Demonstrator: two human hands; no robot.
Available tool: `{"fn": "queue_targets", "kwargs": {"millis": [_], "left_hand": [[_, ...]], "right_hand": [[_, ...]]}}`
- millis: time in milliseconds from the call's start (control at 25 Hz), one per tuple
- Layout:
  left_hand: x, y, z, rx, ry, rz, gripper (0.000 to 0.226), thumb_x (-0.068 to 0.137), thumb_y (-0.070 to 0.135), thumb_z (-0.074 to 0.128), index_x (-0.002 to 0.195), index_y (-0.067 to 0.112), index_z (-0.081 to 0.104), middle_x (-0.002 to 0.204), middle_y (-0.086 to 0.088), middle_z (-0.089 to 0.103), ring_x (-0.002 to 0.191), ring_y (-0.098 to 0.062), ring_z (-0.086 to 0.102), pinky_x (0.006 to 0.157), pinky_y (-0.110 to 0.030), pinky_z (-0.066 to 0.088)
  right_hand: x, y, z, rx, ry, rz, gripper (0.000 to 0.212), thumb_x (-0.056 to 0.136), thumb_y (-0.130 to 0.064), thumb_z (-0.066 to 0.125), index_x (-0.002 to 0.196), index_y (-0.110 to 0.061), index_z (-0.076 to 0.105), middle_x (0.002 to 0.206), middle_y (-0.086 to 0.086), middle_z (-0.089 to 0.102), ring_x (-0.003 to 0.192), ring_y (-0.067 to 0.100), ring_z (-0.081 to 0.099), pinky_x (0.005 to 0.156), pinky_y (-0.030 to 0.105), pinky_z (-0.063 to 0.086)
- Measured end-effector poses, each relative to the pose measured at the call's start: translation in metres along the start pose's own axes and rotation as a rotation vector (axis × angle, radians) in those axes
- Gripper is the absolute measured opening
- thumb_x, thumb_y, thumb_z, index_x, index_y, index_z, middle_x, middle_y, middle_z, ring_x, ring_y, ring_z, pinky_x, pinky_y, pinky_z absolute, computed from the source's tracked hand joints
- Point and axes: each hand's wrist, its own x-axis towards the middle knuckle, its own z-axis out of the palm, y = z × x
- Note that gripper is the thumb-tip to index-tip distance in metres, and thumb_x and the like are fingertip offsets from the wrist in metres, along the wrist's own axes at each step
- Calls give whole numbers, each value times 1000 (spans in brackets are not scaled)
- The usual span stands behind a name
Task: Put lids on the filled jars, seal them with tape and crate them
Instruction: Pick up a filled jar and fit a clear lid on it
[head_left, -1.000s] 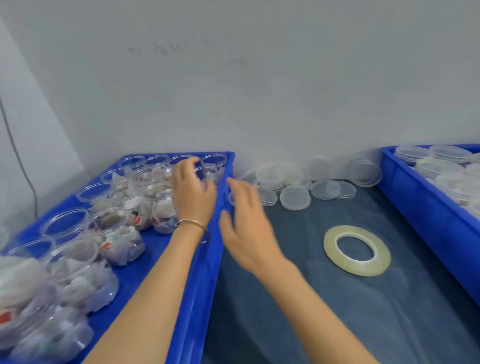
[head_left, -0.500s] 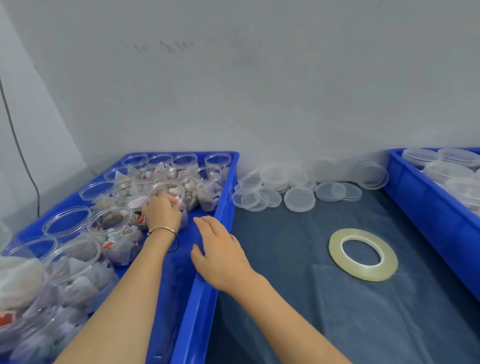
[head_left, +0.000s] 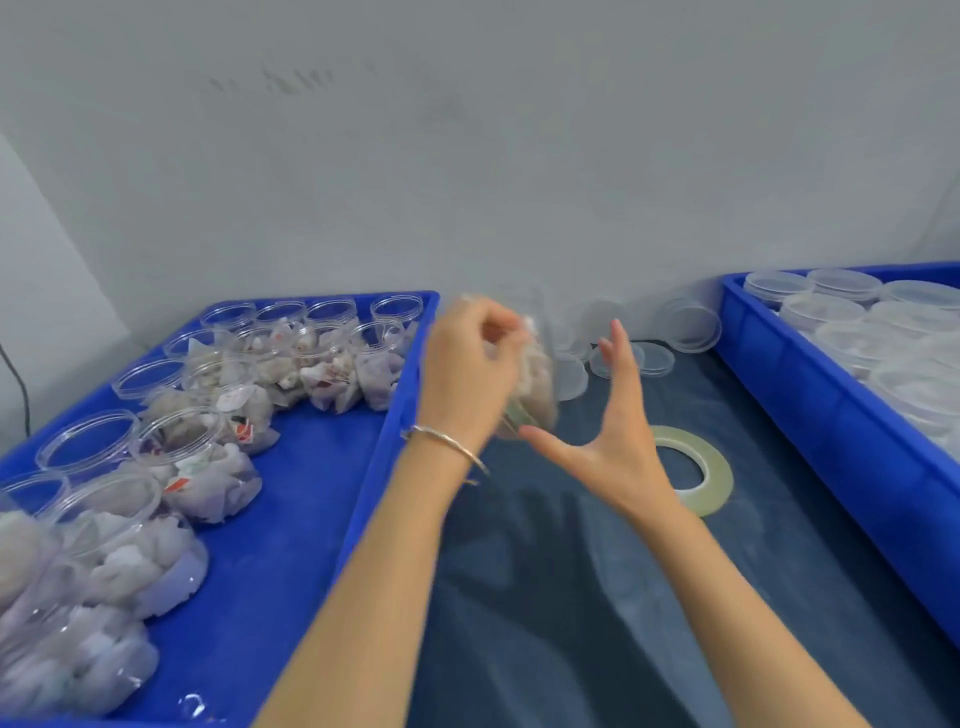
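A person's left hand (head_left: 470, 371), a thin metal bangle (head_left: 448, 446) at the wrist, grips a clear plastic jar filled with pale wrapped contents (head_left: 530, 374) and holds it in the air above the dark blue-grey cloth-covered table (head_left: 571, 597), just right of the left blue plastic crate (head_left: 291, 519). The jar is blurred and its lid state cannot be told. The right hand (head_left: 608, 441) is spread wide beside the jar, fingers straight and thumb stretched toward the jar's lower edge; whether the thumb touches it is unclear.

The left crate carries rows of open, lidless clear jars (head_left: 218, 405) stuffed with the same pale packets, running from its near left corner to its far edge. At the far side of the table, against the grey wall (head_left: 467, 156), lies a loose scatter of round clear plastic lids (head_left: 660, 348). A flat roll of clear yellowish tape (head_left: 717, 473) lies on the cloth, partly hidden behind the right wrist. At the right edge stands a second blue plastic crate (head_left: 831, 415) packed with lidded clear jars (head_left: 841, 322).
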Motion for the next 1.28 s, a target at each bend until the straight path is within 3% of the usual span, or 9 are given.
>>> {"fn": "queue_targets", "kwargs": {"millis": [120, 200, 280, 400, 520, 640, 840, 1120, 1280], "left_hand": [[-56, 3, 49, -77, -185, -34, 7, 84, 6, 66, 78, 9, 63, 81, 3, 63, 83, -14, 57, 83, -20, 44], [-81, -13, 63, -121, -279, -29, 3, 84, 10, 68, 82, 12, 66, 86, 6, 65, 89, -11, 59, 87, -27, 46], [-86, -29, 67, -305, -392, -20, 7, 87, 20, 67, 95, 20, 67, 99, 10, 64, 100, -7, 59, 90, -25, 47], [-68, -51, 81, -628, -322, -354, 18, 97, 32, 53, 114, 29, 57, 122, 16, 57, 115, -9, 56, 92, -26, 48], [-40, -84, 108, -253, -256, -471, 36, 97, 19, 53, 132, 20, 45, 141, 1, 43, 125, -16, 45, 103, -30, 37], [-18, -113, 136, 186, -575, -255, 64, 94, 18, 57, 149, 21, 25, 158, -6, 14, 140, -30, 26, 113, -39, 26], [19, -124, 156, 530, -910, -221, 76, 97, 29, 52, 146, 51, -1, 154, 5, -32, 143, -47, -4, 111, -66, 17], [44, -137, 164, 956, -1011, -79, 72, 98, 54, 32, 148, 37, -17, 155, 1, -30, 142, -35, -25, 109, -69, -3], [40, -144, 165, 903, -1105, -114, 74, 97, 59, 24, 149, 29, -19, 157, 4, -26, 144, -27, -24, 107, -71, -3]], "right_hand": [[-20, 24, -24, -12, -109, 101, 125, 53, -52, 79, 147, -47, -4, 140, -9, 45, 126, 8, 49, 103, 32, 43], [-39, 42, -31, -18, -108, 126, 117, 58, -42, 83, 146, -45, 5, 134, -11, 48, 124, 9, 50, 105, 40, 43], [-56, 57, -34, 49, -35, 135, 109, 61, -30, 87, 141, -48, 15, 134, -12, 47, 127, 2, 46, 106, 32, 42], [-72, 71, -33, 138, 103, 130, 108, 54, -30, 87, 141, -45, 25, 129, -14, 52, 122, -4, 48, 92, 7, 40], [-76, 80, -32, 161, 114, 101, 111, 54, -20, 88, 144, -38, 26, 125, -24, 53, 124, 0, 47, 91, 4, 37], [-74, 84, -33, 158, 96, 82, 112, 55, -20, 88, 145, -36, 25, 128, -24, 52, 126, 4, 47, 94, 6, 38], [-75, 88, -33, 136, 79, 83, 112, 56, -16, 91, 146, -32, 26, 131, -20, 52, 127, 5, 47, 98, 10, 37], [-74, 91, -32, 138, 67, 62, 110, 54, -16, 90, 145, -25, 28, 132, -12, 53, 123, 14, 52, 100, 17, 40], [-75, 93, -32, 142, 66, 59, 109, 54, -19, 89, 145, -20, 29, 133, -14, 52, 123, 14, 52, 100, 15, 39]]}}
